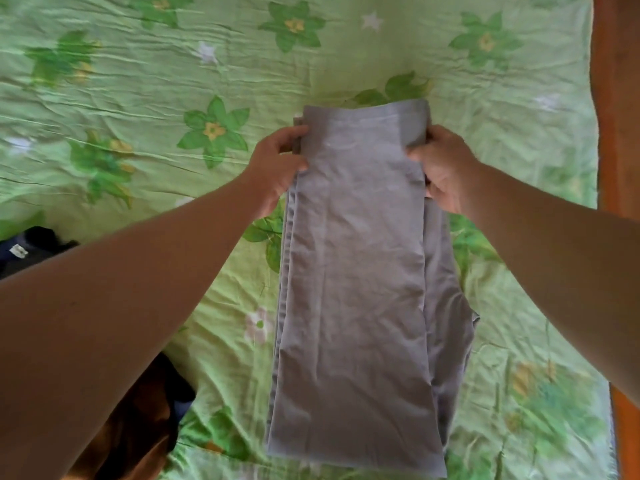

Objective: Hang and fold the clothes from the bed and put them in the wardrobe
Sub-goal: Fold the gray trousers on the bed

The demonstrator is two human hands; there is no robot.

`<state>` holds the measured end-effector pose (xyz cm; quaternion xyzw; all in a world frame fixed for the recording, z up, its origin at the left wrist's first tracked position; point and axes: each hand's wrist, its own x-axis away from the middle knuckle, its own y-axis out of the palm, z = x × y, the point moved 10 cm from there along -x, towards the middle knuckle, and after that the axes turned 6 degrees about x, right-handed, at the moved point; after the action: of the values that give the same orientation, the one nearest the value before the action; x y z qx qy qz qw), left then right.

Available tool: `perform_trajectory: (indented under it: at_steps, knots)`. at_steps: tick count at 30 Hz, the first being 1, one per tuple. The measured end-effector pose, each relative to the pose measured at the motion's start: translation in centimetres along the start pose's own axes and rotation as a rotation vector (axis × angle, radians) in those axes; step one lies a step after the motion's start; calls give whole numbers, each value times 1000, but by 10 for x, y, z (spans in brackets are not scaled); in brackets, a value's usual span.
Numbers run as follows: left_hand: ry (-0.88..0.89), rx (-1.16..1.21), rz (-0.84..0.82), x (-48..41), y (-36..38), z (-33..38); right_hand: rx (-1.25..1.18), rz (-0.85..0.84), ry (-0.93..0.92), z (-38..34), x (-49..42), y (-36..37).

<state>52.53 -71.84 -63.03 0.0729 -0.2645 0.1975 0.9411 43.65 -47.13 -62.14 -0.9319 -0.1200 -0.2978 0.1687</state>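
Both hands hold the grey garment [353, 271] at its far end. Left hand [277, 168]: fingers curled round the left edge, thumb on top. Right hand [446, 171]: pinches the right edge, thumb on the cloth. Neither holds anything else.

Garment looks like trousers, doubled lengthwise. It runs from the hands back toward the camera, over the green flowered bed sheet [138, 98]. Near end is blurred; cannot tell whether it rests on the sheet or hangs free.

Layers are not flush. An under-layer sticks out on the right, below the right hand. Edges stagger along the left side.

Judgement: a folding step is in hand; the wardrobe is not in view.

Risks:
- Only the far end is gripped. If it is brought over unevenly, the loose layers may slide and the offset on the right may widen.
- Thin cloth is likely to sag between the hands and crease.
- Dark clothes [38, 242] and a brown garment [138, 420] lie at the left; a sideways swing could drag into them.
- Wooden frame [616, 133] is near on the right.
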Motion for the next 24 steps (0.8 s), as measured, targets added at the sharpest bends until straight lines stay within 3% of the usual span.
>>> perform_trajectory:
  at_steps: [5,9,14,19,24]
  knots:
    - [71,60,-65,-9,15,32,-30,109,-119,-34,-11,-9]
    - [151,18,-10,-20,15,53,22,167,-213,-47,-21,-14]
    - [53,-154,45,-18,-5,13,-18,54,-85,-15,-15,-4]
    - [-11,-91,19,-28,3,16,-23,-34,-95,-22,-22,3]
    - [193,1,-29,-37,16,56,-126,36,-170,-43,-30,1]
